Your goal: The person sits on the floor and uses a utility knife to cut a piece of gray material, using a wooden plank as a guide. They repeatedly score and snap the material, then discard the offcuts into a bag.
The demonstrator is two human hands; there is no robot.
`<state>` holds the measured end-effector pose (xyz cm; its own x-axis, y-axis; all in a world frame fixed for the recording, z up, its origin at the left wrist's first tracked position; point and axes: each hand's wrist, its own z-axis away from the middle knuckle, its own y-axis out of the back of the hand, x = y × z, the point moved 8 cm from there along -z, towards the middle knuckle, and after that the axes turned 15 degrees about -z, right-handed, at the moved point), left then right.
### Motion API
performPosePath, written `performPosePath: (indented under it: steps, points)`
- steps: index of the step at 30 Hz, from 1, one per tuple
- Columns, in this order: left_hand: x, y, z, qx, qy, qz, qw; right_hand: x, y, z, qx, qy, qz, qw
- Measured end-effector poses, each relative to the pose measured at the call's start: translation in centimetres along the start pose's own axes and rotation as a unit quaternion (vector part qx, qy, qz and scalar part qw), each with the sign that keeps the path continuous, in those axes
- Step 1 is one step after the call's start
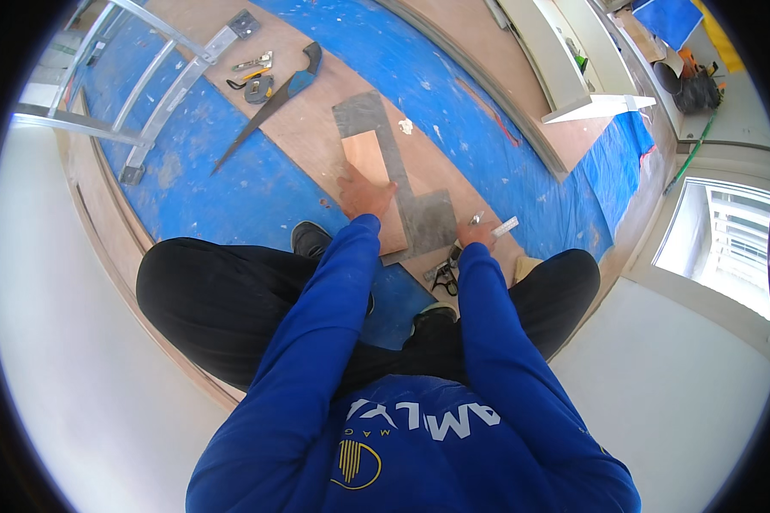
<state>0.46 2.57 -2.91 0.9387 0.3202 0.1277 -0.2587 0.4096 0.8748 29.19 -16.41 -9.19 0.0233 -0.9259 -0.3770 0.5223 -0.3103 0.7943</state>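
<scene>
My left hand lies with fingers spread on a reddish-brown rectangular wood piece, pressing on it from above. Under that piece is a dark grey, roughly L-shaped flat sheet, resting on a long plywood board. To the right, my right hand is closed around a small tool with a white strip and a metal part; its exact kind is unclear. Next to my right wrist, a metal hand tool with black loops lies on the board.
A handsaw, a tape measure and small hand tools lie on the board's far left part. An aluminium ladder stands at left. Blue sheeting covers the floor. Stacked panels and a white trim piece are at far right.
</scene>
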Motion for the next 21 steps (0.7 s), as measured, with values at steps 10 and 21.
performPosePath:
  steps: [10, 21]
  points:
    - [0.5, -0.8, 0.1, 0.018, -0.006, 0.009, 1.000, 2.2, 0.6, 1.8, -0.060, -0.081, 0.001, 0.995]
    - [1.0, -0.4, 0.7, 0.052, -0.025, -0.017, 0.998, 1.9, -0.1, 2.5, -0.116, -0.083, 0.000, 0.990]
